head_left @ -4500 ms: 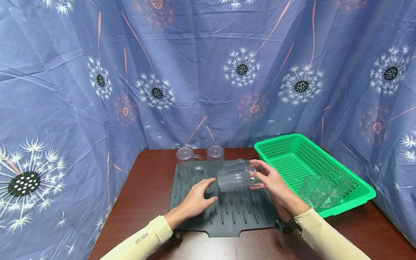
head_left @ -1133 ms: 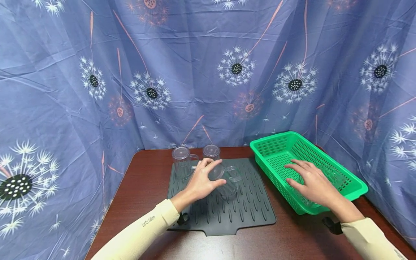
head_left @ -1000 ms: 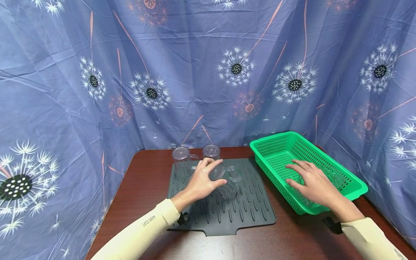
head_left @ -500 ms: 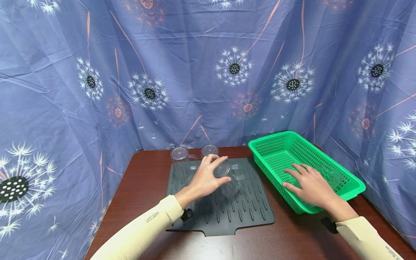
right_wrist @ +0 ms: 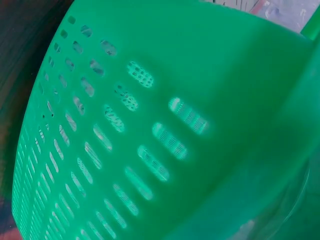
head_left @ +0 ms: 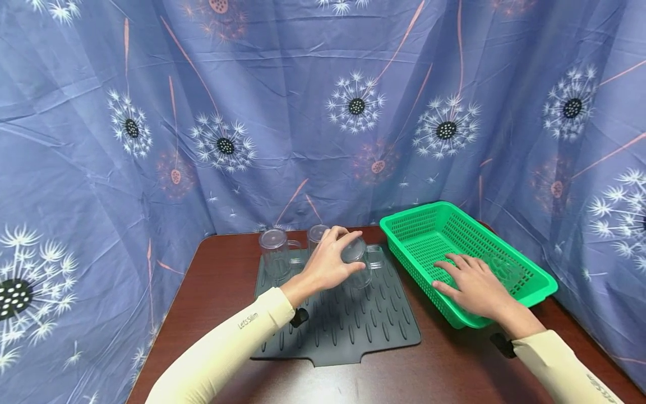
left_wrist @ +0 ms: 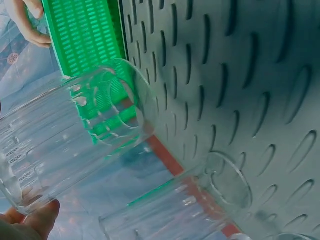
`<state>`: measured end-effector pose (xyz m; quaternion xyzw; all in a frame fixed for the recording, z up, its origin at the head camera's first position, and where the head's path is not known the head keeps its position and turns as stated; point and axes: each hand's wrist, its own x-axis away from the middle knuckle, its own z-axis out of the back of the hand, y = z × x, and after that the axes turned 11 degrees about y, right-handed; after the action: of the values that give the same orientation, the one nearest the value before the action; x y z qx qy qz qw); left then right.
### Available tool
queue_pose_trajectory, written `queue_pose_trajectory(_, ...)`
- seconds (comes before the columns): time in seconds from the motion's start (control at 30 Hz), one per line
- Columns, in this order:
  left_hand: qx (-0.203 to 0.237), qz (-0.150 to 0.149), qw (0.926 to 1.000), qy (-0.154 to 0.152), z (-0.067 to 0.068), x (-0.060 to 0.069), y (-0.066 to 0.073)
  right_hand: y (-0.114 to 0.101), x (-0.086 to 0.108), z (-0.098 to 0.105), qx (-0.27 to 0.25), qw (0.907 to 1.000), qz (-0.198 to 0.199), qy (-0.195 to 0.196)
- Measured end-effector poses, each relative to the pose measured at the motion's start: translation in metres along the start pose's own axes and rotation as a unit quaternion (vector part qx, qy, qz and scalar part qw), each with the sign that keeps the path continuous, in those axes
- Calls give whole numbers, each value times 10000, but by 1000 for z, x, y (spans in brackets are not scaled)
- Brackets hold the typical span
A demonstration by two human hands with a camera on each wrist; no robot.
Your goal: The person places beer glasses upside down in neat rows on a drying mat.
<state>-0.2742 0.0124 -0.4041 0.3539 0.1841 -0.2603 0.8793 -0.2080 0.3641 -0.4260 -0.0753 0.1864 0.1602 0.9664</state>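
Observation:
My left hand point(head_left: 328, 264) holds a clear glass mug point(head_left: 360, 275) by its base end, mouth down, handle pointing right. Beneath it lies a dark ridged drying mat point(head_left: 343, 336); whether the rim touches the mat I cannot tell. In the left wrist view the same mug point(left_wrist: 75, 130) shows thumb and fingertips at its base. Two more upturned mugs stand at the mat's back: one point(head_left: 275, 255) at the left, another point(head_left: 318, 233) partly behind my left hand. My right hand point(head_left: 474, 286), fingers spread, is over the near part of a green basket point(head_left: 414, 264), hiding what lies below it.
Clear glassware point(head_left: 504, 269) lies in the basket, hard to make out. The right wrist view is mostly filled by the basket's slotted wall point(right_wrist: 200, 55). A brown table point(head_left: 202, 303) carries everything, with a blue dandelion-print curtain point(head_left: 287, 112) behind.
The mug, sideways between both hands earlier, is now mouth down in my left hand, lately moved right and back. My right hand left it and went over the basket.

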Motion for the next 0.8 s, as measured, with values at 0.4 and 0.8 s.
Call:
queue_pose_trajectory(0.4, -865, -44, 9953, -441, -8, -38, 6, -1, -2, -1, 48, 10000, 11, -27)
queue_pose_trajectory(0.8, -1168, 104, 9905, -722, -23, -55, -1, -2, -1, -1, 41, 9999, -64, -93)
